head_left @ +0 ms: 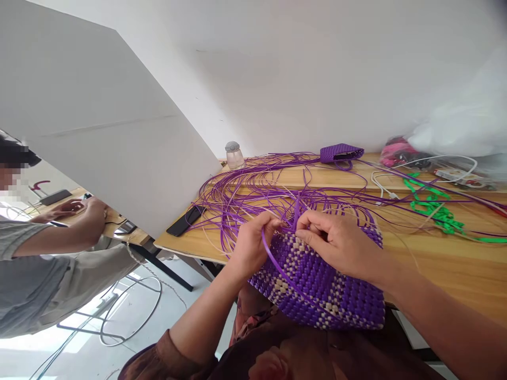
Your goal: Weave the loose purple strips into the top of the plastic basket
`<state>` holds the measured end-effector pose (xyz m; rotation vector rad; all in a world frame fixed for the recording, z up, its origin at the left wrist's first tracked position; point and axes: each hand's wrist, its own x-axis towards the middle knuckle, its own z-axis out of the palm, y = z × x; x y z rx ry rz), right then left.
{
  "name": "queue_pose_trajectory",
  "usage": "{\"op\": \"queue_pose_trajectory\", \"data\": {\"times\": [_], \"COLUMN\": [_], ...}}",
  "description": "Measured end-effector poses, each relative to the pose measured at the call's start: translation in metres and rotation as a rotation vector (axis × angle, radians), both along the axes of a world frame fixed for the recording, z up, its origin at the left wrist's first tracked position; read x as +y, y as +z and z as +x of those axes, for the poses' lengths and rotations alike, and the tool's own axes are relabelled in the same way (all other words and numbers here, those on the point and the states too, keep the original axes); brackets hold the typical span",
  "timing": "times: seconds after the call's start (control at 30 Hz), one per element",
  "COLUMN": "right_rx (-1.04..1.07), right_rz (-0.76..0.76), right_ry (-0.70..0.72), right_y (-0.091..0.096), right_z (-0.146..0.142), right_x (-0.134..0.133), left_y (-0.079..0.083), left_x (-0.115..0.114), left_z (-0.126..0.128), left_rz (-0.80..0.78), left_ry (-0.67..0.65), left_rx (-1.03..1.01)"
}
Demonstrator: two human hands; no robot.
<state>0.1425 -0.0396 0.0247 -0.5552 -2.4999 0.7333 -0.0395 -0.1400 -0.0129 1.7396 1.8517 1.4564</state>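
Note:
A purple and beige woven basket (317, 279) leans between my lap and the table's front edge, its upper rim trailing many loose strips. At that rim my left hand (255, 240) is closed in a pinch on a purple plastic strip (273, 258), which loops down over the woven side. Just to the right, my right hand (332, 240) has thumb and fingers pressed together at the rim, close to a few upright purple strips. What exactly lies between its fingertips is hidden. Loose purple and beige strips (245, 190) fan out over the table behind both hands.
On the wooden table (455, 269) are a black phone (186, 220), a lidded bottle (234, 155), a small purple woven piece (341, 153), green strips (435, 208), a white cable (380, 184) and plastic bags (447, 137). Left, beyond a grey partition (99, 105), another person's hands (79, 206) rest at a table.

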Motion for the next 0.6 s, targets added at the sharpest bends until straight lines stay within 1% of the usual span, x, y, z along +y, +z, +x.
{"op": "queue_pose_trajectory", "data": {"times": [0.1, 0.23, 0.27, 0.33, 0.4, 0.47, 0.53, 0.6], "right_rx": [0.02, 0.062, 0.07, 0.085, 0.106, 0.131, 0.156, 0.181], "right_rz": [0.032, 0.06, 0.07, 0.099, 0.127, 0.16, 0.194, 0.217], "right_ry": [-0.014, -0.048, -0.055, -0.067, -0.073, -0.085, -0.099, -0.11], "right_y": [-0.008, -0.018, -0.019, -0.019, -0.017, -0.016, -0.015, -0.015], "right_z": [0.004, 0.008, 0.008, 0.01, 0.013, 0.017, 0.021, 0.024], "right_x": [-0.002, -0.007, -0.008, -0.012, -0.016, -0.02, -0.022, -0.023], "left_y": [0.001, -0.002, -0.003, -0.004, -0.004, -0.004, -0.006, -0.01], "left_x": [0.0, 0.001, 0.001, 0.001, 0.001, -0.001, -0.003, -0.004], "left_z": [-0.013, -0.027, -0.027, -0.024, -0.017, -0.008, 0.001, 0.008], "left_rz": [-0.116, -0.364, -0.397, -0.397, -0.313, -0.152, 0.061, 0.258], "left_ry": [-0.122, -0.299, -0.339, -0.376, -0.371, -0.309, -0.162, 0.004], "left_rx": [-0.048, -0.114, -0.135, -0.164, -0.198, -0.205, -0.11, 0.053]}}
